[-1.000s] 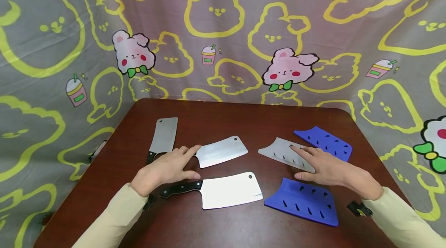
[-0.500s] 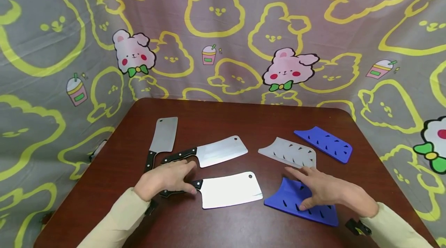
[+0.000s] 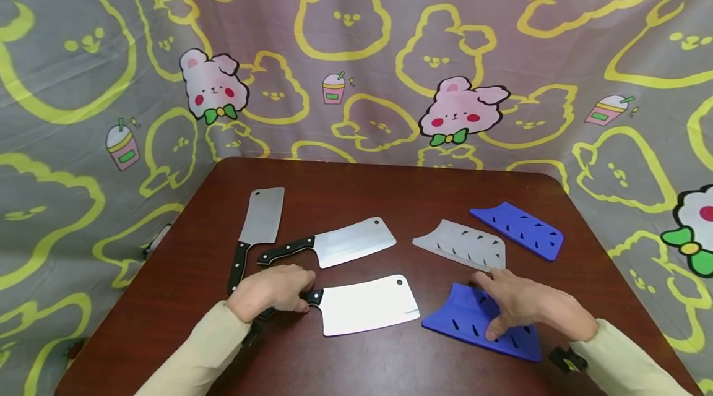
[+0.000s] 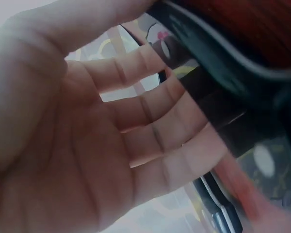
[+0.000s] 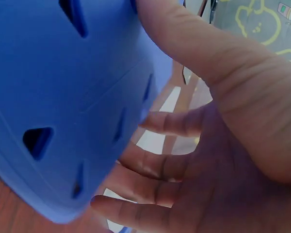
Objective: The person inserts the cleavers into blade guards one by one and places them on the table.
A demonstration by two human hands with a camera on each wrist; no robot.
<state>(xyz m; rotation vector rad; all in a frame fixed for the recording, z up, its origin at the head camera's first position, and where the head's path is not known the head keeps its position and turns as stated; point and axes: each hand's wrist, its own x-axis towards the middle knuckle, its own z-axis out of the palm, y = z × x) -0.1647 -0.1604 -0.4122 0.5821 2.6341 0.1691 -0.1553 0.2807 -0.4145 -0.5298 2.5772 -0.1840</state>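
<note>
My left hand (image 3: 278,291) is around the black handle (image 4: 218,77) of the nearest cleaver (image 3: 367,306), thumb on one side and curved fingers on the other. This cleaver lies flat, its wide blade pointing right. My right hand (image 3: 520,306) spans the near blue blade guard (image 3: 445,318), with the thumb at its near edge and bent fingertips along the far edge. Slots pierce the blue guard (image 5: 63,116) in the right wrist view. My palm covers part of it in the head view. Both things appear to rest on the table.
Beyond my left hand lie a second cleaver (image 3: 356,241) and a third cleaver (image 3: 263,216), the latter pointing away. A translucent white blade guard (image 3: 459,244) and another blue blade guard (image 3: 518,229) lie at right. A patterned curtain (image 3: 356,74) surrounds the brown table (image 3: 356,192).
My left hand has come down and nearer onto the nearest cleaver's handle. My right hand has moved from over the white guard to the near blue guard, its fingers bending around the edges.
</note>
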